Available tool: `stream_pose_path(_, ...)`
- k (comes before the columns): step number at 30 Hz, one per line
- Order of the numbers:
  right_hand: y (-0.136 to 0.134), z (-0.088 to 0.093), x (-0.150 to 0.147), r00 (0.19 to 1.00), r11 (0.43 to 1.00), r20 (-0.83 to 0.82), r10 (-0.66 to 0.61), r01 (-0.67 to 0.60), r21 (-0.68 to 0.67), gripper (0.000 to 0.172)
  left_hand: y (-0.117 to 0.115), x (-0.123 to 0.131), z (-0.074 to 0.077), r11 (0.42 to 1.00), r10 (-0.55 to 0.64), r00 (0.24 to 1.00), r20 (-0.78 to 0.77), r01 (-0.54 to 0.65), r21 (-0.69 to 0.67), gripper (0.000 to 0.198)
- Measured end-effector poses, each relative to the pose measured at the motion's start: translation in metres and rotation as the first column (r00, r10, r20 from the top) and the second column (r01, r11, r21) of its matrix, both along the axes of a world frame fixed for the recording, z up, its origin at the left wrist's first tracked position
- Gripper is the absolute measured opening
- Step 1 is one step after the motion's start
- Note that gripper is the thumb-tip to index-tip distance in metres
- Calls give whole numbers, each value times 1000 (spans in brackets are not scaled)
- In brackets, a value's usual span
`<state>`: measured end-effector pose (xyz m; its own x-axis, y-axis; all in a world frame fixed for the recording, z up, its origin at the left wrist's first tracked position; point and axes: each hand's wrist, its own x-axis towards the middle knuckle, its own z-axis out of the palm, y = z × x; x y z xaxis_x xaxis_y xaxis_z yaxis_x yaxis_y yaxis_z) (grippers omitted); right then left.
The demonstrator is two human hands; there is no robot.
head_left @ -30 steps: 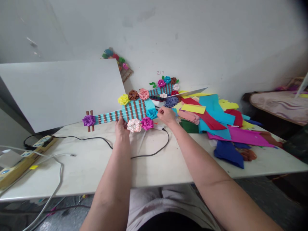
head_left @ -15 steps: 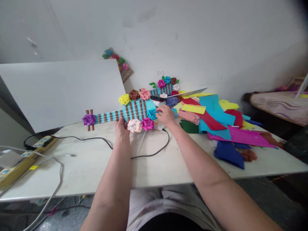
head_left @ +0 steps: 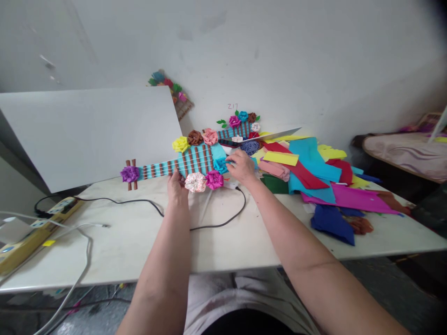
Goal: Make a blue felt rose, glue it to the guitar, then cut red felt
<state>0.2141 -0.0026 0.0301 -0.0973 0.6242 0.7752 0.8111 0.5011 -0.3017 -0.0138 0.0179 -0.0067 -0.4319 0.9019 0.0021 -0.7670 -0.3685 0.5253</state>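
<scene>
A craft lute (head_left: 162, 169), covered in light blue with brown frets and white strings, is held up over the table, its neck pointing left. My left hand (head_left: 177, 184) grips its lower edge where neck meets body, fingers partly hidden behind it. My right hand (head_left: 240, 166) is closed at the blue paper flower (head_left: 220, 164) on the right end, thumb and fingers pinching its edge. Around the body sit yellow (head_left: 180, 144), brown (head_left: 194, 137), pink (head_left: 210, 137), white speckled (head_left: 195, 182) and magenta (head_left: 214, 179) paper flowers. A purple flower (head_left: 129, 174) covers the head.
Coloured crepe paper (head_left: 307, 163) is heaped on the right of the white table (head_left: 223, 251). Behind stand a second small flowered lute (head_left: 237, 130) and a white board (head_left: 91, 135). A power strip (head_left: 38, 232) and cables lie left; a black cable (head_left: 223, 224) loops below the lute.
The lute's head has shifted very slightly to the right. Both hands keep nearly the same places, my right hand still at the blue flower.
</scene>
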Motion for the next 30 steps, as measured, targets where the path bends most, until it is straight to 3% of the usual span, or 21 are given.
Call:
stream_pose_path(15,-2,3,3,995,996,52,89,-89,-3,14,0,0,-2,1000,-12,999,-49,14,27,10)
stream_pose_path(25,-2,3,5,1000,999,21,-14,15,-35,13,-4,2,4,996,1,995,-105,9,93,17)
stream_pose_path(30,-2,7,10,998,996,19,61,-59,-73,15,-8,3,7,996,3,992,-124,8,92,17)
